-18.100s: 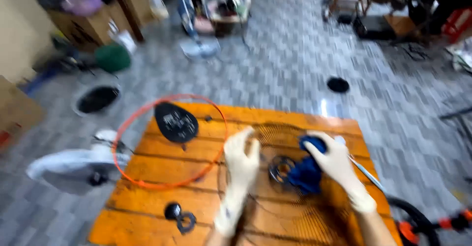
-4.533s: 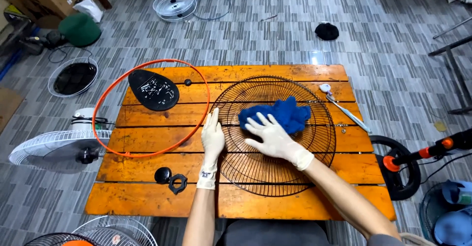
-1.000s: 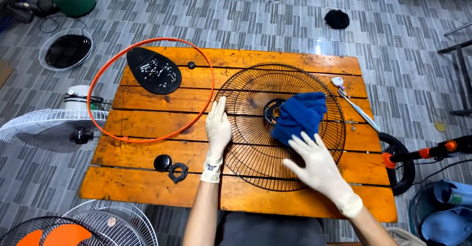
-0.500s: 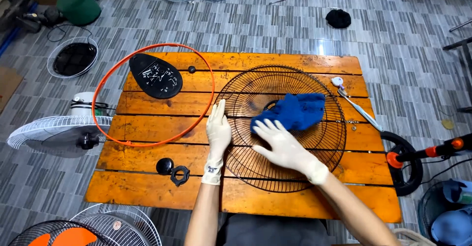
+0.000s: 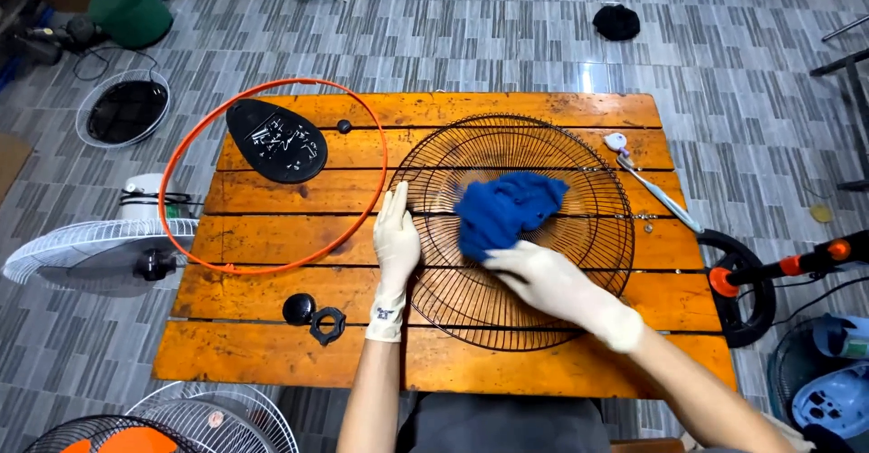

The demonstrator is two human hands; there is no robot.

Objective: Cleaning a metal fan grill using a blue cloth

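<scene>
A round black wire fan grille (image 5: 543, 299) lies flat on the orange slatted wooden table (image 5: 272, 344), dark spokes fanning out from its hub. The gloved right hand (image 5: 552, 281) presses a crumpled blue cloth (image 5: 502, 210) onto the grille's middle — fingers loosely curled at the cloth's near edge. The gloved left hand (image 5: 396, 240) rests flat, fingers straight, on the grille's left rim. Farther left lie a black knob and nut (image 5: 312, 314), a thin orange hoop (image 5: 272, 177) and a black oval cover (image 5: 274, 141) — all clear of the grille.

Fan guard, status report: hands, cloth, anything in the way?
Left hand flat on fan guard rim. Right hand pressing blue cloth onto the wires. Nothing blocking; orange ring lies apart.
</scene>
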